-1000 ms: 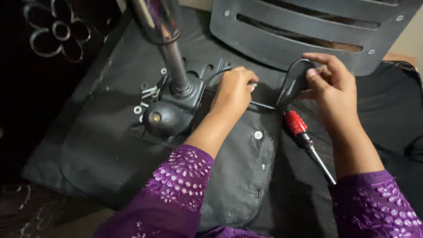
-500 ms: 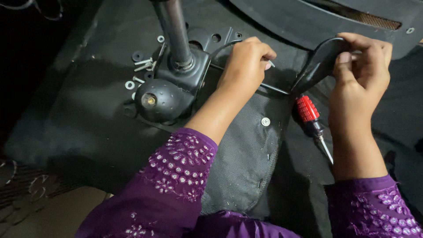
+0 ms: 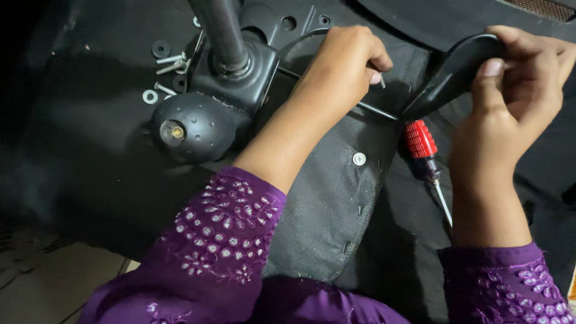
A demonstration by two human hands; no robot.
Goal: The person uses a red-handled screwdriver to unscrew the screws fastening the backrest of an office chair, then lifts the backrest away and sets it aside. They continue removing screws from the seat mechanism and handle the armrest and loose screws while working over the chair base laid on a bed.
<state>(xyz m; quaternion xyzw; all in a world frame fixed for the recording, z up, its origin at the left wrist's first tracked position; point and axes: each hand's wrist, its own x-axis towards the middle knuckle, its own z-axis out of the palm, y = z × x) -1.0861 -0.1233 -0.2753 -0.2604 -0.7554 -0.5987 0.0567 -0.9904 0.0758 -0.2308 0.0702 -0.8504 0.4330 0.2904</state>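
Head camera, looking down.

— What do the hands do?

— The left hand (image 3: 345, 69) is curled shut around a thin metal rod (image 3: 377, 111) by the black metal chair base (image 3: 240, 66). The right hand (image 3: 516, 78) pinches the curved black plastic lever paddle (image 3: 453, 75) at the rod's end.

— Are the hands together?

— No, apart, one on each end of the rod.

— What lies near?

— A red-handled screwdriver (image 3: 423, 150) lies on the black fabric seat bottom (image 3: 324, 210), just under the paddle. Small silver screws and washers (image 3: 162, 75) lie left of the base, by a round black knob (image 3: 192, 127).
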